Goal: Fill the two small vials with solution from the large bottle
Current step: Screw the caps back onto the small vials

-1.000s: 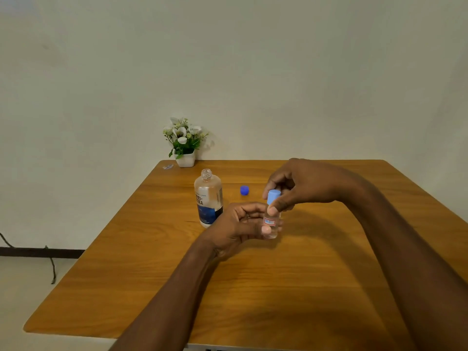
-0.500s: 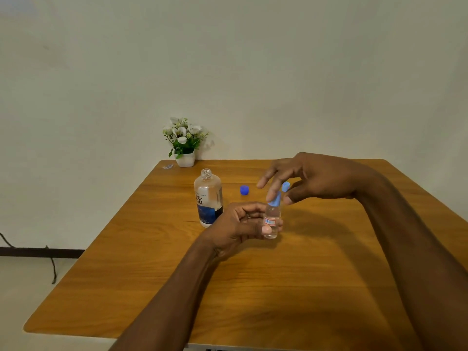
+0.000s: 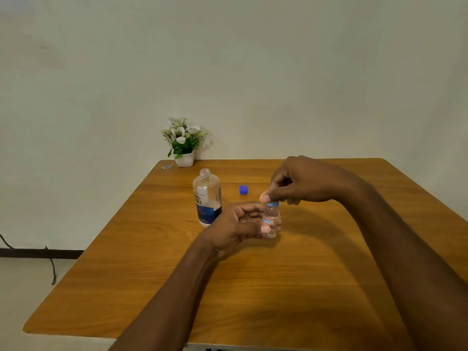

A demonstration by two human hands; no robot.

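My L hand (image 3: 235,224) is wrapped round the small vial (image 3: 271,221) from the left of the frame, thumb across its front near the base, fingers curled behind. The vial is centre frame, upright, long axis straight up-down. Can't tell if its bottom touches the table (image 3: 253,287) or hangs just above.

My R hand (image 3: 298,183) comes in from the right & above, thumb + forefinger pinching the pale blue cap (image 3: 273,204) on top of the vial.

What matters: the cap sits directly over the neck, in line w/ that vertical axis, R hand on top, L hand below. Next move, I reckon, is a twist about that axis, L steadying the body while R turns. Can't tell if the cap is going on or off, nor how full the vial is.

The open big bottle (image 3: 207,198) stands just left of my L hand, so nearer L than R. Its dark blue cap (image 3: 243,190) lies on the table between bottle & R hand, slightly higher in frame.

2nd vial: not sure. There's a tiny clear thing (image 3: 167,166) by the flower pot (image 3: 184,145), upper left of the table, too small to tell.
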